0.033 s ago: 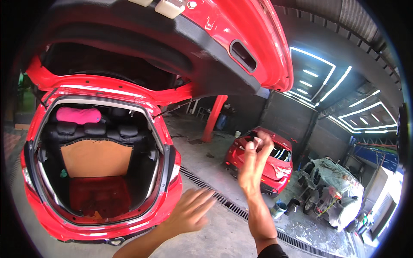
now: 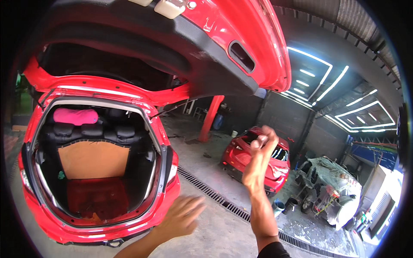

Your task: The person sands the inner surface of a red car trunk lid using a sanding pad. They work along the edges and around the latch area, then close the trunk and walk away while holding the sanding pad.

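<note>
A red hatchback point(image 2: 34, 205) stands with its raised tailgate point(image 2: 262, 38) overhead. Inside are a pink cushion-like item point(image 2: 75, 115), a tan board point(image 2: 92, 159) against the rear seats and a reddish boot floor point(image 2: 92, 193). My left hand point(image 2: 183, 217) is low beside the car's right rear bumper, blurred, fingers apart and holding nothing; I cannot tell whether it touches anything. My right hand point(image 2: 262, 161) is raised to the right of the open boot, its fingers curled together around something I cannot make out, with the second red car appearing behind it.
A second red car point(image 2: 277, 170) and a plastic-covered vehicle point(image 2: 335, 180) stand at the right, near buckets point(image 2: 278, 208). A red post point(image 2: 208, 118) rises behind. A drain grate point(image 2: 206, 193) crosses the concrete floor point(image 2: 215, 232). Lit panels point(image 2: 346, 77) hang from the ceiling.
My left hand has moved left and slightly down, toward the car's bumper. My right hand has shifted a little to the right. The surroundings appear slightly further left in view.
</note>
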A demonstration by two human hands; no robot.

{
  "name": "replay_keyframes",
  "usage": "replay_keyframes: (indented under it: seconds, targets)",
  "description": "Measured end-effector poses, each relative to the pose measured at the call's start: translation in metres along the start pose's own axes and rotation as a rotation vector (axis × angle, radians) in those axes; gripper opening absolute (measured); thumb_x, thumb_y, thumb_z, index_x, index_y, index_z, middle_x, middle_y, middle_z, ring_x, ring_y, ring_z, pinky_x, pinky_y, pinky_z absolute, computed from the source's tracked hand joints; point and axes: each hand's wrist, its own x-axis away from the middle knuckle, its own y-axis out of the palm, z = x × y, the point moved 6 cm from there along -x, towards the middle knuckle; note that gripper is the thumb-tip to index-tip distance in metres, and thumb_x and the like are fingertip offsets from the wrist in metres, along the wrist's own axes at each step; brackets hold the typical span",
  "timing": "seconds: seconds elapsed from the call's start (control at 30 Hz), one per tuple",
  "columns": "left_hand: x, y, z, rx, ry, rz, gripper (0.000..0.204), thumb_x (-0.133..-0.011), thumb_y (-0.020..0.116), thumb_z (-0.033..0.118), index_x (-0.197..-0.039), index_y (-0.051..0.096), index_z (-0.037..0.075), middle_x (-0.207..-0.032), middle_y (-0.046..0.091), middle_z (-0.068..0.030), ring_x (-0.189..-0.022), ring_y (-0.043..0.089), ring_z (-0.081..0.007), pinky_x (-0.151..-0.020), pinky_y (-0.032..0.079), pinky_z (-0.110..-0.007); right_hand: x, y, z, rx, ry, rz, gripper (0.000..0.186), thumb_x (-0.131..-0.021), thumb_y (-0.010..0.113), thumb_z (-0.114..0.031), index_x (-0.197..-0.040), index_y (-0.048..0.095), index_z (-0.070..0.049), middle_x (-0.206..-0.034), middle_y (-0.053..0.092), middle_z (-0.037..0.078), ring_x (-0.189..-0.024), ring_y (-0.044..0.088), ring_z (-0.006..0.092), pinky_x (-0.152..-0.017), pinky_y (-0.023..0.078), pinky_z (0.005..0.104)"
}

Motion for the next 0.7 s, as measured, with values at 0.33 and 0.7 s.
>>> replay_keyframes:
  seconds: [0.33,0.7]
  targets:
    - [0.601,-0.099,-0.036,-0.315,-0.851,-0.422,0.029,-0.105,0.065,0.032,-0.115,0.072,0.007,-0.106,0.082,-0.0136,-0.093,0.074,-0.0276,-0.081,0.060,-0.043,-0.115,-0.008,-0.114,0.454,-0.789,0.313,0.051,-0.095,0.086,-0.002,-0.143,0.069,0.000,-0.109,0.076,0.015,-0.089,0.070,0.0210,-0.081,0.058,0.0355]
    - [0.747,-0.250,0.058,-0.301,-1.841,-0.605,0.036,-0.102,0.067,0.041,-0.110,0.074,0.007,-0.101,0.080,-0.0171,-0.090,0.074,-0.0346,-0.080,0.059,-0.049,-0.176,0.060,-0.157,0.496,-1.172,0.617,0.051,-0.082,0.096,-0.004,-0.131,0.079,-0.007,-0.107,0.078,0.007,-0.089,0.068,0.0217,-0.082,0.055,0.0357]
